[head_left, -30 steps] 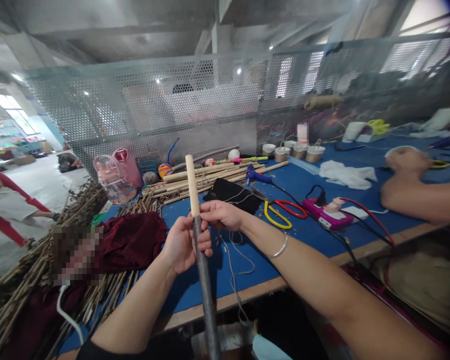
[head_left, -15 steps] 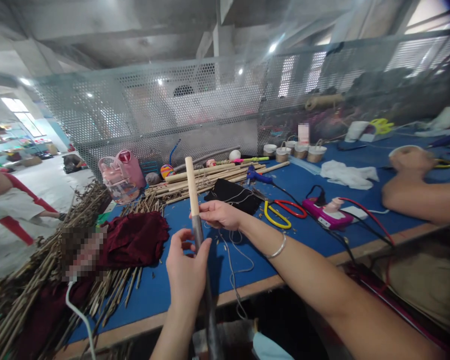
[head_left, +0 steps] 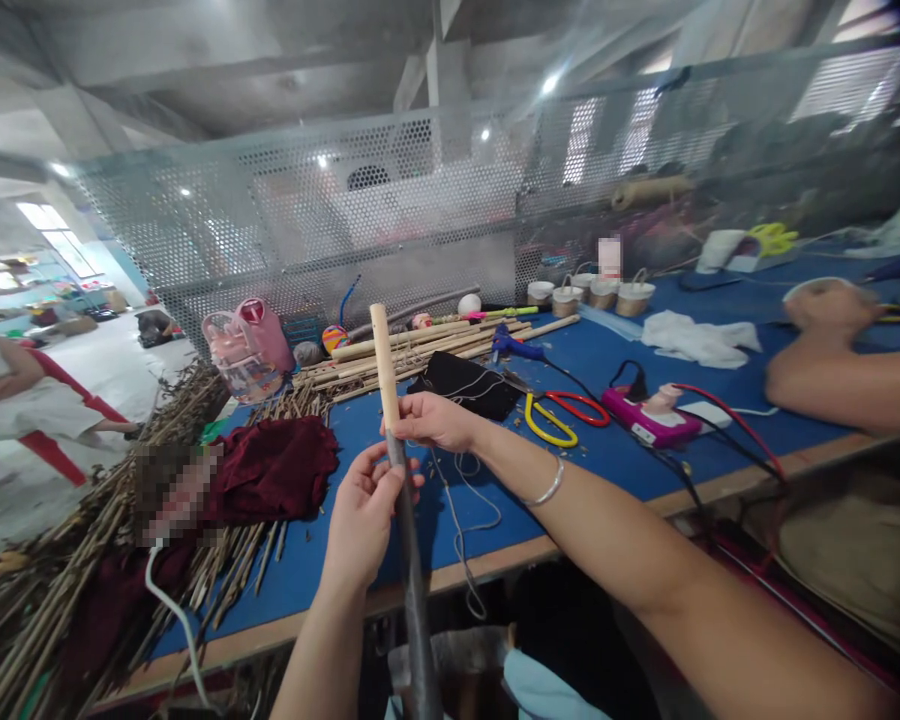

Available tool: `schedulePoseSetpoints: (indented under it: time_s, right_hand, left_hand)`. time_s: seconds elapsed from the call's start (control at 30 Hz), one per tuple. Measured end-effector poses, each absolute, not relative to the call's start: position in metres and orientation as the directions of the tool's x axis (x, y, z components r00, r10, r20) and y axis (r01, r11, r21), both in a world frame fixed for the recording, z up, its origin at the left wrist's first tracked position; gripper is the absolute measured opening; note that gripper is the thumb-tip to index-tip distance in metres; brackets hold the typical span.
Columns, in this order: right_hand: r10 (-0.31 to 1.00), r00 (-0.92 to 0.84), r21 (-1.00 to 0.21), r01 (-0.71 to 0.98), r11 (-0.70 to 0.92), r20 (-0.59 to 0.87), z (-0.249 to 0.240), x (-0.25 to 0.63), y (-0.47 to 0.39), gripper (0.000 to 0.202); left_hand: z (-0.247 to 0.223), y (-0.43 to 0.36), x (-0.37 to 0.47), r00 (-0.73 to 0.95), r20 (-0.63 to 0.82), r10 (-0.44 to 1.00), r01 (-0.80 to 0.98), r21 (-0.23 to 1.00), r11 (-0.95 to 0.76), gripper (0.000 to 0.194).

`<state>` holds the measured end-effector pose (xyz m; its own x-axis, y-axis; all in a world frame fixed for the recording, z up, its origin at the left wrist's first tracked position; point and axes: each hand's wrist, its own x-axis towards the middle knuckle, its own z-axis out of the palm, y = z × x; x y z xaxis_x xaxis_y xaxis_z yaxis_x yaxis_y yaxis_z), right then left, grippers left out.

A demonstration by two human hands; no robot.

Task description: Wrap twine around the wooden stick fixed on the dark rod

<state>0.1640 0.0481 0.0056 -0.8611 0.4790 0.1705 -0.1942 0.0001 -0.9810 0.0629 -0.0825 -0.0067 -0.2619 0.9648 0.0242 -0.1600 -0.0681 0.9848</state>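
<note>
In front of me a long stick [head_left: 385, 368] stands upright, leaning slightly. Its top is pale bare wood, and its lower length is a dark grey covering or tube [head_left: 414, 570]. My left hand [head_left: 366, 510] grips the dark part, thumb in front and fingertips showing past its right side. Just above, my right hand [head_left: 435, 422] pinches the stick where pale wood meets grey. A thin grey cord [head_left: 461, 540] hangs below my right hand over the table edge. Behind lies a black cloth [head_left: 465, 385], beside scissors [head_left: 551, 420] with yellow and red handles.
Dry stalks [head_left: 67, 590] and a dark red cloth [head_left: 277, 470] lie left on the blue table [head_left: 307, 590]. Wooden sticks [head_left: 435, 345] lie behind. At right are a blue glue gun [head_left: 516, 345], a magenta power strip [head_left: 652, 420], paper cups [head_left: 634, 298] and another person's arm [head_left: 847, 385].
My left hand has closed more firmly around the grey part, its thumb now across the front. My right hand stays at the joint. The view has shifted slightly.
</note>
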Motion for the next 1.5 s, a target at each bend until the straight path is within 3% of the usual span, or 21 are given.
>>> schedulePoseSetpoints:
  time_s: [0.13, 0.33, 0.53, 0.73, 0.9, 0.97, 1.17, 1.27, 1.37, 1.5]
  right_hand:
    - [0.482, -0.861, -0.982, -0.187, -0.007, 0.160, 0.002, 0.163, 0.050, 0.039]
    - [0.390, -0.908, -0.973, -0.207, -0.099, 0.153, 0.000, 0.167, 0.056, 0.037]
    - [0.416, -0.896, -0.970, -0.218, -0.106, 0.155, -0.001, 0.165, 0.053, 0.033]
    - [0.360, -0.922, -0.969, -0.204, -0.143, 0.141, -0.001, 0.163, 0.050, 0.042]
    - [0.376, -0.912, -0.971, -0.217, -0.103, 0.164, -0.005, 0.161, 0.051, 0.039]
    - [0.368, -0.917, -0.972, -0.207, -0.108, 0.154, -0.007, 0.161, 0.052, 0.039]
    - [0.379, -0.914, -0.962, -0.219, -0.161, 0.145, -0.006, 0.162, 0.051, 0.039]
    - [0.360, -0.918, -0.962, -0.231, -0.149, 0.165, -0.004, 0.163, 0.050, 0.041]
    - [0.366, -0.918, -0.971, -0.209, -0.112, 0.155, -0.003, 0.164, 0.051, 0.040]
    - [0.395, -0.907, -0.971, -0.207, -0.119, 0.145, -0.003, 0.163, 0.051, 0.039]
  left_hand:
    - [-0.010, -0.077, 0.067, -0.372, 0.036, 0.928, -0.232, 0.964, -0.131, 0.036]
    - [-0.013, -0.076, 0.066, -0.309, -0.010, 0.951, -0.424, 0.897, -0.128, 0.033]
    - [-0.009, -0.074, 0.071, -0.503, 0.090, 0.859, -0.175, 0.963, -0.203, 0.036]
    - [-0.011, -0.076, 0.068, -0.291, -0.039, 0.956, -0.344, 0.937, -0.066, 0.034]
    - [-0.010, -0.080, 0.075, -0.493, 0.074, 0.867, -0.164, 0.971, -0.176, 0.046]
    - [-0.009, -0.080, 0.076, -0.523, 0.072, 0.849, -0.175, 0.966, -0.190, 0.042]
    - [-0.007, -0.081, 0.062, -0.233, -0.069, 0.970, -0.459, 0.887, -0.047, 0.031]
    - [-0.008, -0.081, 0.061, -0.216, -0.062, 0.974, -0.490, 0.870, -0.053, 0.032]
    - [-0.009, -0.083, 0.070, -0.305, -0.060, 0.951, -0.435, 0.897, -0.083, 0.035]
    - [-0.010, -0.086, 0.084, -0.588, 0.089, 0.804, -0.091, 0.980, -0.175, 0.049]
